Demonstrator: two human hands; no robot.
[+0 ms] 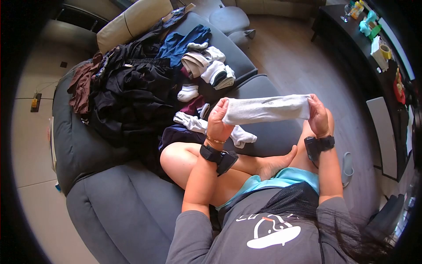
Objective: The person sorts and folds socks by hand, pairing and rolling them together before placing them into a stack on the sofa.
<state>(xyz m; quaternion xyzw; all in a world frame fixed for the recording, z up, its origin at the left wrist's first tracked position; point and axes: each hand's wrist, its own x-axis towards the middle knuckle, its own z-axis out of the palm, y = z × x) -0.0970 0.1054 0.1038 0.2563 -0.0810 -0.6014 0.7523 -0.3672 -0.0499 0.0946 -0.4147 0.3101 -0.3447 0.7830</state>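
A light grey sock (pixel 267 110) is stretched out flat between my two hands, above my crossed legs. My left hand (pixel 220 119) pinches its left end, and my right hand (pixel 318 115) grips the right end. Small dark marks show near the middle of the sock. Beyond my left hand, a loose white sock (pixel 190 122) lies on the sofa, and another white sock (pixel 243 136) lies partly behind my left wrist. Farther up sit a rolled white sock (pixel 188 93) and a pile of paired socks (pixel 216 72).
Dark clothes (pixel 132 94) are heaped on the grey sofa (pixel 127 211), with a brown garment (pixel 83 86) and a blue garment (pixel 182 44) beside them. A black table (pixel 340 27) with small items stands at the far right. A slipper (pixel 347 168) lies on the floor.
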